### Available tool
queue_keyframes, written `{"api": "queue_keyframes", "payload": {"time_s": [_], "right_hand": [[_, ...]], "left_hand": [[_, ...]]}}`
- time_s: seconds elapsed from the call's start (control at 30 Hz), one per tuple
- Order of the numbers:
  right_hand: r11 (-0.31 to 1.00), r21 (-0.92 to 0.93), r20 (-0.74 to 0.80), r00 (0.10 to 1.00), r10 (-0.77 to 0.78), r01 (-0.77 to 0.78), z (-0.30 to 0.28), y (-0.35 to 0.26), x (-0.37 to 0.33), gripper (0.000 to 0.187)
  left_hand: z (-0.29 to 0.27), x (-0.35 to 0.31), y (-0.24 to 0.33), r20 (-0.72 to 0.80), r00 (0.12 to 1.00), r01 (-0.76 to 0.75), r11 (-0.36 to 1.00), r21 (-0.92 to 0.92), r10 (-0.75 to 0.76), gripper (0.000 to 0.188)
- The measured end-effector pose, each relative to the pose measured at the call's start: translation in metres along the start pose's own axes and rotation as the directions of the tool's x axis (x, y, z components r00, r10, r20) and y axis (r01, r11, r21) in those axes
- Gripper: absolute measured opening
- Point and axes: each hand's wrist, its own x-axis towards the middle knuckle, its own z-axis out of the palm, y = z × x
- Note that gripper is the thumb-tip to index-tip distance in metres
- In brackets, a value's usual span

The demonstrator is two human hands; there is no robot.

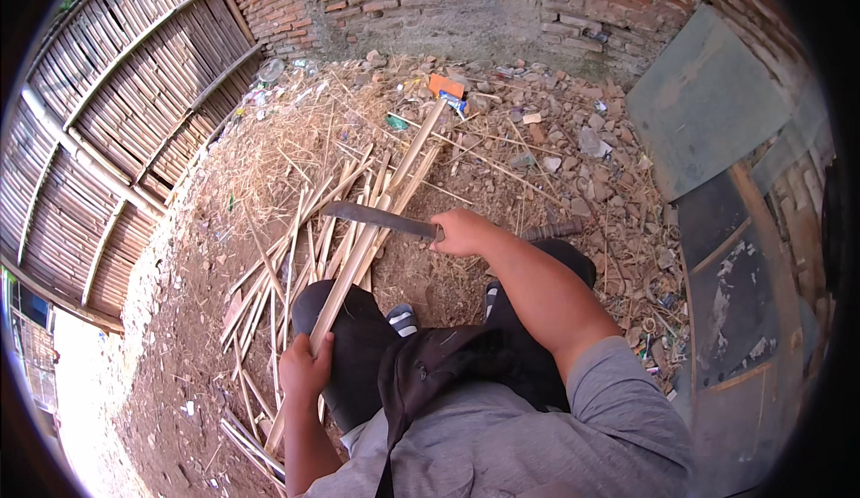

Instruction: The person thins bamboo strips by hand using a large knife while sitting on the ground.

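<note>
My left hand is closed round the near part of a long split bamboo strip, beside my left knee. The strip slopes away from me, up and to the right. In my right hand is a machete, its dark blade pointing left. That blade lies across the strip around its middle; whether it cuts into the bamboo I cannot tell. Beneath and to the left, several thinner bamboo strips are heaped loosely on the dirt.
A bamboo fence stands at the left and a brick wall at the back. Grey panels lean at the right. Rubble and litter cover the ground ahead. A dark ridged cylindrical thing lies by my right knee.
</note>
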Motion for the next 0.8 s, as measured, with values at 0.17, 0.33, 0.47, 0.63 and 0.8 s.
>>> {"api": "queue_keyframes", "payload": {"time_s": [0.17,0.33,0.47,0.63,0.8], "right_hand": [[1.000,-0.001,0.003,1.000,0.004,-0.004,0.000,-0.001,-0.001,0.046],[1.000,-0.007,-0.005,1.000,0.006,-0.006,0.001,0.000,-0.001,0.046],[1.000,-0.001,-0.018,1.000,0.013,-0.013,0.003,0.001,0.000,0.045],[0.999,0.000,-0.032,0.999,-0.034,0.034,0.007,0.005,0.002,0.044],[1.000,0.018,0.004,1.000,-0.010,0.010,0.002,0.007,0.004,0.043]], "left_hand": [[-0.001,0.000,0.002,-0.007,1.000,0.000,1.000,0.011,0.000,0.056],[-0.001,0.000,0.002,0.005,1.000,0.009,1.000,0.010,-0.009,0.056],[-0.002,0.000,0.003,0.002,1.000,-0.004,1.000,0.018,0.003,0.055],[-0.001,0.000,0.002,0.001,1.000,-0.005,1.000,0.030,0.005,0.055],[0.001,0.001,0.001,-0.003,1.000,-0.005,1.000,0.013,0.006,0.055]]}}
